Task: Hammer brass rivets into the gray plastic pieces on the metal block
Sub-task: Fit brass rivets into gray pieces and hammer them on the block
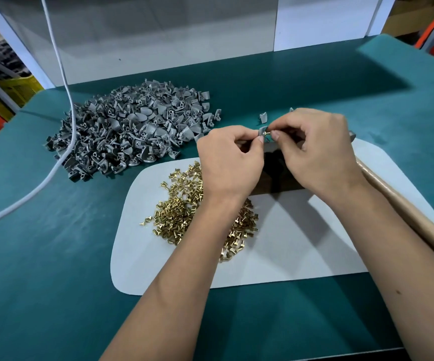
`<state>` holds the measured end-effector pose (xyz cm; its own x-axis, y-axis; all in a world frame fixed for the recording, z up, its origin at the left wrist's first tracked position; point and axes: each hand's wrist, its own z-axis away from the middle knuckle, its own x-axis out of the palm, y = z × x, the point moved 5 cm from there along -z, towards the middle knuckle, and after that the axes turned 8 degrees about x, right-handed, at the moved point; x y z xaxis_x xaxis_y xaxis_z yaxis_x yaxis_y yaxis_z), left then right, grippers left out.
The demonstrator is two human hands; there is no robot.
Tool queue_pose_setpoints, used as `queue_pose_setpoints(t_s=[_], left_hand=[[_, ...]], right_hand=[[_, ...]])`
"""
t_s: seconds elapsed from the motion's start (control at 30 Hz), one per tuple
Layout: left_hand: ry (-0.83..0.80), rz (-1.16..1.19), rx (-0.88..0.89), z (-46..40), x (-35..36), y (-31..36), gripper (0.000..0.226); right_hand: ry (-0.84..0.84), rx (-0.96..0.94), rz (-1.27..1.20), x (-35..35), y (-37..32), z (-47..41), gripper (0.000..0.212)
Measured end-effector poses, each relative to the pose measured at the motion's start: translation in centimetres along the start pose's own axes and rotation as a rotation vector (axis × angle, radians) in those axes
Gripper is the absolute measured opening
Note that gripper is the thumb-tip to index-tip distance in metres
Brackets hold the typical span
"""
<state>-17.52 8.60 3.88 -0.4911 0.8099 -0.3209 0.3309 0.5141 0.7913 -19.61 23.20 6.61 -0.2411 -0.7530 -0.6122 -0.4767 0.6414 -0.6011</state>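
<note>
**Inspector:** Head view. Report holders and their contents.

**Assistant:** No bins or trays. A white mat (301,243) lies on the green table (54,256) and carries a loose heap of brass rivets (179,212) at its left part. A larger heap of gray plastic pieces (132,126) sits directly on the table, beyond and left of the mat. Two stray gray pieces (263,117) lie apart from it, just beyond the hands.

**Inspector:** Hands?

**Assistant:** The left hand (230,162) pinches one gray plastic piece (261,132) between thumb and forefinger. The right hand (314,152) pinches a single rivet (269,132), its head touching that piece. Both are held above the far edge of the mat.

**Inspector:** The metal block?

**Assistant:** A dark block (275,175) shows under and between the hands, mostly hidden. A wooden handle (405,217) lies along the right forearm.

**Inspector:** Markings or writing?

**Assistant:** None legible. A white cable (62,74) crosses the gray heap.
</note>
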Motion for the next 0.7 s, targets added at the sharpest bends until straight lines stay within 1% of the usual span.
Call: queue_pose_setpoints(t_s=[0.3, 0.43, 0.5, 0.57, 0.63, 0.7], left_hand=[[-0.016, 0.091, -0.101, -0.1, 0.1, -0.5, 0.006], [-0.030, 0.202, -0.120, -0.2, -0.1, -0.6, 0.015], [-0.028, 0.279, -0.126, -0.3, -0.2, -0.6, 0.014], [-0.034, 0.405, -0.153, -0.2, -0.2, -0.8, 0.011], [-0.066, 0.536, -0.187, -0.2, 0.0, -1.1, 0.020], [-0.102, 0.554, -0.173, -0.3, 0.2, -1.2, 0.032]], right_hand=[[0.010, -0.142, 0.001, -0.3, 0.4, -0.2, 0.007], [0.033, -0.174, 0.001, -0.3, 0.2, -0.2, 0.004], [0.051, -0.165, 0.011, -0.3, 0.2, -0.1, 0.003], [0.069, -0.140, 0.002, -0.3, 0.3, -0.1, 0.003], [0.079, -0.094, -0.041, -0.4, 0.4, 0.0, 0.002], [0.072, 0.000, -0.122, -0.2, 0.6, -0.1, 0.004]])
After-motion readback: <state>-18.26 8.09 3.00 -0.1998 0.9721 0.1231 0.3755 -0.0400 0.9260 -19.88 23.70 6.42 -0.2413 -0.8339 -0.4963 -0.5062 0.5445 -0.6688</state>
